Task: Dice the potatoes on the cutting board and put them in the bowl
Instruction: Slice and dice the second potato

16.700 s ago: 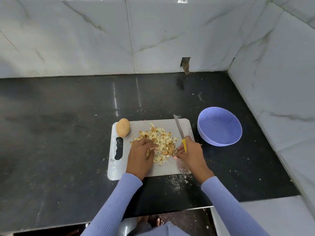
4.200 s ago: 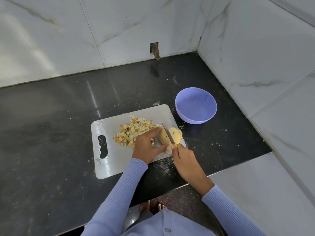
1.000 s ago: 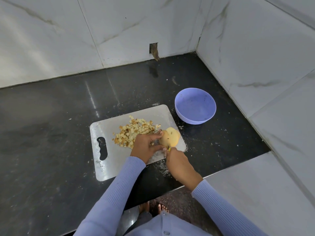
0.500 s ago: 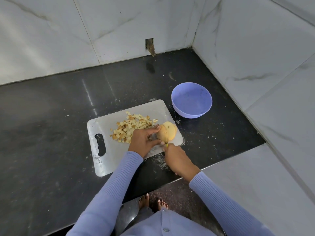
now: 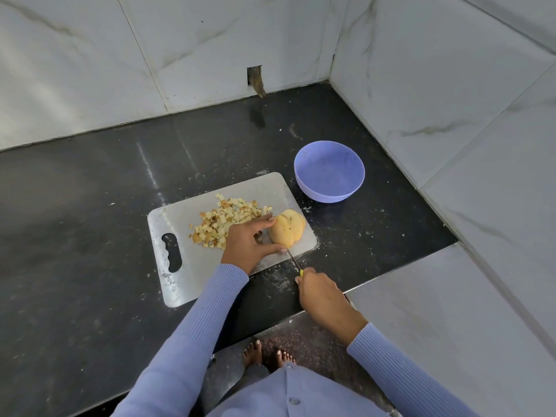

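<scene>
left hand (image 5: 246, 240) pinches a sliced potato (image 5: 287, 228) on the cutting board (image 5: 180, 284); right hand (image 5: 320, 291) grips the knife (image 5: 293, 260), bowl (image 5: 329, 191) nearby.

Bare table (image 5: 75, 206) fills the left of the frame, and a strip runs behind the board (image 5: 171, 224). The bowl (image 5: 329, 176) stands just beside the board's upper right corner, near the right wall (image 5: 436, 100). Dice (image 5: 224, 221) cover the board's centre.

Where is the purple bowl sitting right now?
In the head view the purple bowl sits empty on the black counter, just beyond the cutting board's far right corner, near the tiled wall corner.
</scene>
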Available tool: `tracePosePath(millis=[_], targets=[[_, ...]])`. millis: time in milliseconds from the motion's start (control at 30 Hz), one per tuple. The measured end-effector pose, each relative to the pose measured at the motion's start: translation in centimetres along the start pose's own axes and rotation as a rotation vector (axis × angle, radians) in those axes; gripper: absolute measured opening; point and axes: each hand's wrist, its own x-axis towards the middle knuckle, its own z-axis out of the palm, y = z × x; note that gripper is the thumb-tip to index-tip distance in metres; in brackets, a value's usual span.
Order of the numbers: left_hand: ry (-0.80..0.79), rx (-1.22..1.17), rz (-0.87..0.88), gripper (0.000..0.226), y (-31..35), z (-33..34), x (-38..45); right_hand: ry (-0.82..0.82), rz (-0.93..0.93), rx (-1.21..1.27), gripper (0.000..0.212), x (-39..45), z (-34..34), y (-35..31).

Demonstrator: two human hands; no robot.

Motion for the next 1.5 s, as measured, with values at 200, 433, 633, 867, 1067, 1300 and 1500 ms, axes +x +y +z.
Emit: tracePosePath(millis=[200, 433, 633, 867, 1067, 1300, 1500], targets=[[0.074, 0.056, 0.054, 0.061, 0.3, 0.1, -0.5, 0.006, 0.002, 0.013, 0.028, -1.0, 0.0, 0.9], [0.046, 0.042, 0.067, 0.054, -0.2, -0.2, -0.5, -0.049, -0.011, 0.08, 0.023, -1.3, -0.7, 1.9], [0.008, 0.078, 0.061, 0.054, 0.1, 0.1, 0.1, -0.039, -0.059, 0.209, 0.03, -1.4, -3.0, 2.3], [0.045, 0.109, 0.082, 0.064, 0.0, 0.5, -0.3, 0.105, -0.082, 0.34, 0.026, 0.8, -3.6, 0.4], [0.055, 0.119, 0.054, 0.061, 0.2, 0.9, -0.4, 0.24, -0.089, 0.389, 0.027, 3.1, -3.5, -2.1], [0.046, 0.053, -0.062, 0.075, 0.3, 1.1, -0.5, 0.24, -0.152, 0.391, 0.024, 3.3, -3.5, -1.5], [0.091, -0.014, -0.13, 0.078, 0.3, 1.2, -0.7, 0.239, -0.232, 0.318, 0.023, 1.9, -2.2, -0.2]])
